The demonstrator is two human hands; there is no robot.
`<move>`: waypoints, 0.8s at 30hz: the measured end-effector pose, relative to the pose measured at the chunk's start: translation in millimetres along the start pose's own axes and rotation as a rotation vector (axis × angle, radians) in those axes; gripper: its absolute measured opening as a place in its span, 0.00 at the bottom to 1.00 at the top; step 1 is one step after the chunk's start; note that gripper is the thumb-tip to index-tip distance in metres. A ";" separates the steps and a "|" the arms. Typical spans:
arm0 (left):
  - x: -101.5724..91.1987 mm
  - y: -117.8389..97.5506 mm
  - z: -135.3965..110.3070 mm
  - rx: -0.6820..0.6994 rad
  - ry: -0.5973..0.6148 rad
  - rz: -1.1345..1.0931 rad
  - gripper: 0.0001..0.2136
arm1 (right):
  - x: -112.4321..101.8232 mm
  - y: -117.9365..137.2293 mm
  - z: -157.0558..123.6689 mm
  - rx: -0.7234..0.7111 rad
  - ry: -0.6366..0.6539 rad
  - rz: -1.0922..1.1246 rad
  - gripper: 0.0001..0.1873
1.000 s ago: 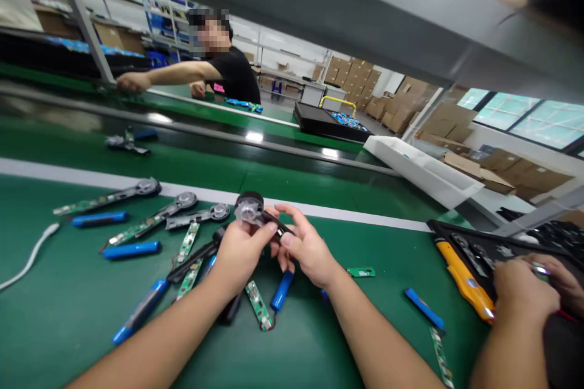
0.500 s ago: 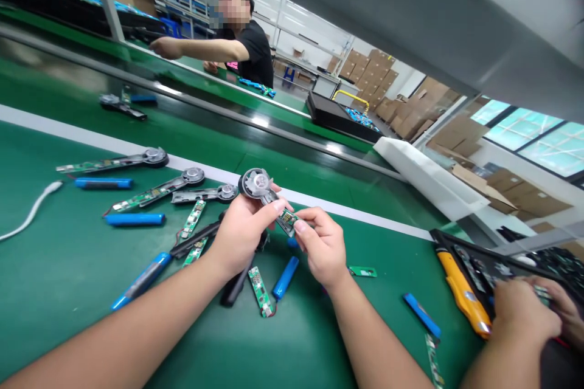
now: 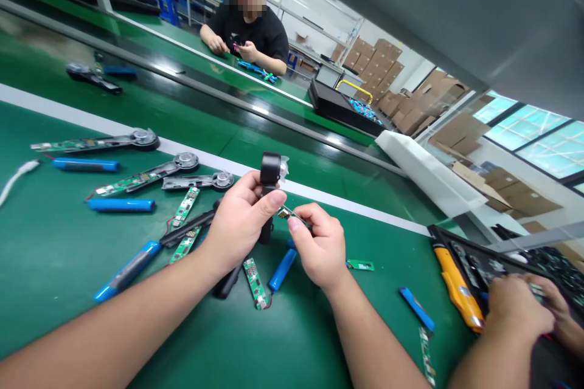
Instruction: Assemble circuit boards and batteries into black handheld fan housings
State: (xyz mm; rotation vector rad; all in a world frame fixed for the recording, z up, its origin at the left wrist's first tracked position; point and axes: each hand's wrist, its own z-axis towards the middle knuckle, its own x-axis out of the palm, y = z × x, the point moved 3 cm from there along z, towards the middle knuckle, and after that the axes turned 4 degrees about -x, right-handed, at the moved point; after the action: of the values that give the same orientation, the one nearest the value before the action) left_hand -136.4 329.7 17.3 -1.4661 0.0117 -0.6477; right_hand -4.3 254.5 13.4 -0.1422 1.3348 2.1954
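Note:
My left hand [image 3: 244,216] is closed around a black handheld fan housing [image 3: 271,168], its round head tilted sideways with a clear fan blade at its right side. Between the thumb and fingers of my right hand [image 3: 322,243] is a small green circuit board [image 3: 283,213], close beside the housing's handle. Whether the board touches the housing I cannot tell. Below my hands lie another circuit board [image 3: 255,282] and a blue battery [image 3: 283,270] wired to it. Left of them sit several open fan housings, one of them a grey half [image 3: 198,181] with a motor in its head.
At the left lie more blue batteries [image 3: 122,205] and a white cable [image 3: 18,179]. An orange electric screwdriver [image 3: 456,289] rests by a black tray [image 3: 435,234] at the right, where a co-worker's hands [image 3: 520,310] work. Another person [image 3: 250,27] sits across the belt.
My left hand has turned the fan housing, so its round head now shows edge-on. The circuit board has come away from lying along the handle. The person opposite has drawn an outstretched arm back.

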 end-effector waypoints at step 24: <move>6.1 3.0 -7.4 -0.069 0.057 0.325 0.14 | -14.5 -27.2 -0.3 -0.011 -0.295 -0.035 0.11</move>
State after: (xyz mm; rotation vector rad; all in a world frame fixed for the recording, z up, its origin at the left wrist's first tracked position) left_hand -133.1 320.4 15.8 -1.4702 0.3133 -0.4264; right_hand 21.7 257.8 -2.9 0.1483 1.1475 2.0982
